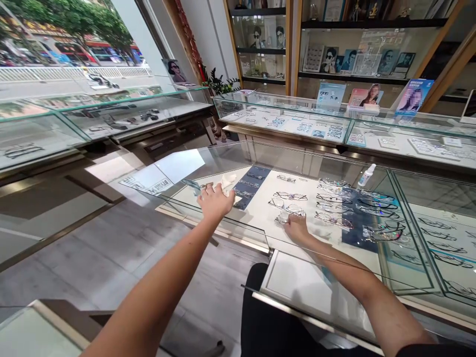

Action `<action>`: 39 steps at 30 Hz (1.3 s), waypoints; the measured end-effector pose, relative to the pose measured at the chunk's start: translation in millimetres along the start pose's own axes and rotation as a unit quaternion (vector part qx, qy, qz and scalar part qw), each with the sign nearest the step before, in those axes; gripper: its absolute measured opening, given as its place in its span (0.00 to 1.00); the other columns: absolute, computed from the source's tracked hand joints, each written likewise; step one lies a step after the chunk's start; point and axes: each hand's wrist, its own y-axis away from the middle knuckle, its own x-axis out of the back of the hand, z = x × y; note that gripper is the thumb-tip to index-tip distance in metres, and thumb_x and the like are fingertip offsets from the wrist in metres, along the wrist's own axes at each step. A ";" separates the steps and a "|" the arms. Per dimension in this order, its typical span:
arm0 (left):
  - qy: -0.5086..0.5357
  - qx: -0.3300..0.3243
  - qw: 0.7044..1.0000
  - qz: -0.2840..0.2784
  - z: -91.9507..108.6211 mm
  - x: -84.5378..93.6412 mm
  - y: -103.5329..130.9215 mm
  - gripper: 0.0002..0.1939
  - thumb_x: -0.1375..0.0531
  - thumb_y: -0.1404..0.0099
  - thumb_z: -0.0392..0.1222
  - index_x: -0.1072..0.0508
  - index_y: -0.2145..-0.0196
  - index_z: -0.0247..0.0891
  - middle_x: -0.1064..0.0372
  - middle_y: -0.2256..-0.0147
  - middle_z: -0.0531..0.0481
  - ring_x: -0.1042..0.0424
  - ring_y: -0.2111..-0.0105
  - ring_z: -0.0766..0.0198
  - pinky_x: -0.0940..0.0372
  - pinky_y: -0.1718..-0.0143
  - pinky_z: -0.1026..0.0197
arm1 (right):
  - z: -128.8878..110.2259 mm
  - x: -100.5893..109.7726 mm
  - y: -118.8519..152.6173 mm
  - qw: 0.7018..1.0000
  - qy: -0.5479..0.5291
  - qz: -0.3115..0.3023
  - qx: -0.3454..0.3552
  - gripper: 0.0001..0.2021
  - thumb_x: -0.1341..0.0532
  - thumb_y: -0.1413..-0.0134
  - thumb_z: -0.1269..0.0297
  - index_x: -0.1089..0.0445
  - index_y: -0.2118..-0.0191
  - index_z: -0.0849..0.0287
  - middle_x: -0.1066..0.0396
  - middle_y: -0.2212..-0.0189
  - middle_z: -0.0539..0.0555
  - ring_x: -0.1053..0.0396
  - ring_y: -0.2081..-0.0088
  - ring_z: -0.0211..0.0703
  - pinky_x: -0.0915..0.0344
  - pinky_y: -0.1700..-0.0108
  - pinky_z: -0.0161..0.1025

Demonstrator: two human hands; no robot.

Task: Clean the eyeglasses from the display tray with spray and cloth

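Left hand (214, 201) on the glass case (208, 163) top, over a cloth (227, 181). Right hand (296, 227) inside the case, to the right, touching a pair of glasses (289, 214) on the display tray (260, 218). More eyeglass rows (334, 203) further right. Spray bottle (367, 175) on the glass beyond those. Second counter (334, 124) behind, wall shelves (334, 49) behind that. Another case (74, 119) at far left.

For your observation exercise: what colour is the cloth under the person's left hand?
White; the small crumpled cloth under the left hand shows in the head view.
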 end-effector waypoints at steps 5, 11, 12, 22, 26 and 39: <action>0.004 -0.004 1.000 -0.002 0.8 1.0 -2.4 0.41 0.53 0.29 0.58 0.35 0.29 0.26 0.45 0.27 0.24 0.48 0.25 0.33 0.52 0.27 0.33 | 1.9 13.8 58.8 0.995 -0.072 -0.069 -0.028 0.06 0.32 0.43 0.68 0.28 0.70 0.57 0.22 0.65 0.51 0.25 0.54 0.45 0.33 0.41 0.46; 0.001 -0.008 1.000 0.005 -0.1 1.8 -4.2 0.40 0.53 0.29 0.57 0.35 0.30 0.26 0.44 0.27 0.24 0.47 0.26 0.33 0.53 0.27 0.34 | -5.9 52.3 124.4 0.968 -0.189 -0.159 -0.042 0.09 0.35 0.48 0.65 0.33 0.77 0.55 0.25 0.74 0.47 0.27 0.66 0.41 0.33 0.61 0.36; -0.002 -0.007 1.000 0.002 -0.5 1.7 -4.8 0.40 0.53 0.29 0.57 0.35 0.30 0.26 0.44 0.27 0.24 0.47 0.26 0.34 0.53 0.27 0.34 | -9.4 60.0 132.8 0.964 -0.200 -0.171 -0.040 0.10 0.35 0.49 0.65 0.33 0.77 0.55 0.26 0.75 0.47 0.28 0.67 0.41 0.34 0.62 0.36; 0.007 -0.005 1.000 -0.002 -0.4 0.0 -2.9 0.41 0.52 0.29 0.58 0.35 0.29 0.25 0.46 0.26 0.23 0.50 0.24 0.33 0.54 0.26 0.34 | -69.5 192.5 88.6 0.968 -0.175 -0.158 0.082 0.08 0.36 0.48 0.69 0.32 0.75 0.55 0.22 0.67 0.50 0.26 0.61 0.45 0.34 0.50 0.42; 0.011 -0.006 1.000 0.001 1.1 -0.2 0.5 0.40 0.52 0.29 0.58 0.35 0.29 0.26 0.46 0.26 0.24 0.50 0.24 0.34 0.53 0.26 0.34 | -70.8 214.2 10.8 0.992 0.092 -0.052 0.065 0.10 0.35 0.49 0.70 0.34 0.77 0.56 0.23 0.67 0.50 0.28 0.53 0.48 0.42 0.40 0.44; 0.012 0.001 1.000 -0.003 2.9 -1.1 10.9 0.40 0.50 0.28 0.56 0.36 0.29 0.25 0.47 0.26 0.24 0.49 0.24 0.33 0.53 0.26 0.33 | -46.7 156.9 -106.2 0.979 0.189 -0.069 0.033 0.10 0.34 0.36 0.57 0.25 0.65 0.58 0.22 0.61 0.53 0.27 0.50 0.49 0.38 0.39 0.50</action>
